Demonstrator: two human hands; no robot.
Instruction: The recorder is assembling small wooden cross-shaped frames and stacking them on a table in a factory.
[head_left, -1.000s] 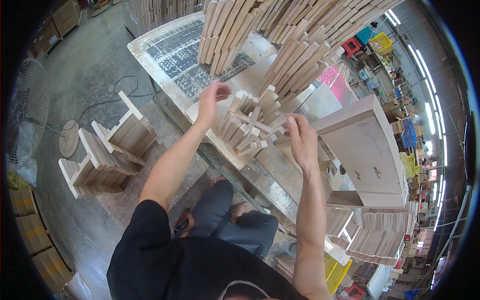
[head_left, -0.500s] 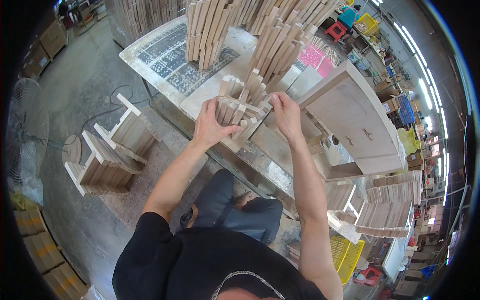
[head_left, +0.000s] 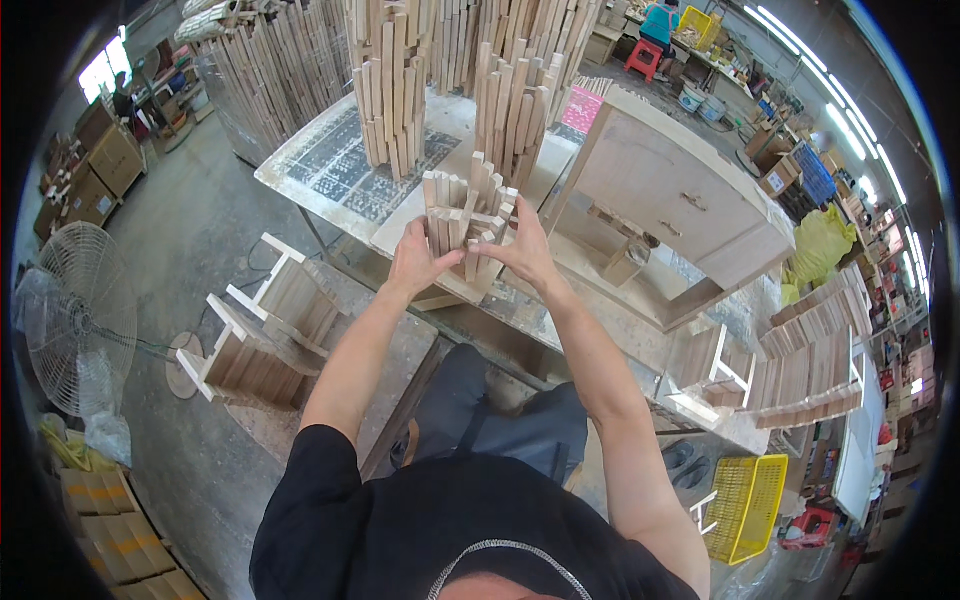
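A bunch of short, pale wooden sticks [head_left: 447,225] stands on end on a board at the near edge of the worktable, their tops uneven. One stick lies across the others. My left hand [head_left: 412,262] is closed round the bunch's left side, thumb pointing in along the front. On the other side my right hand [head_left: 526,248] presses against the sticks, its thumb across their front near the left thumb. The fingers behind the bunch are partly hidden. Taller bundles of wooden sticks [head_left: 392,90] rise upright just beyond.
Right of my hands stands a wooden box-like frame [head_left: 665,170]. Stacked wooden slats sit in white-edged racks [head_left: 265,350] at the left and more slats [head_left: 810,370] at the right. A floor fan [head_left: 80,320] stands far left; a yellow basket [head_left: 745,510] is low right.
My right hand has come inward and down, and its thumb now lies across the front of the sticks. My left hand stays on the left side. The whole view has shifted.
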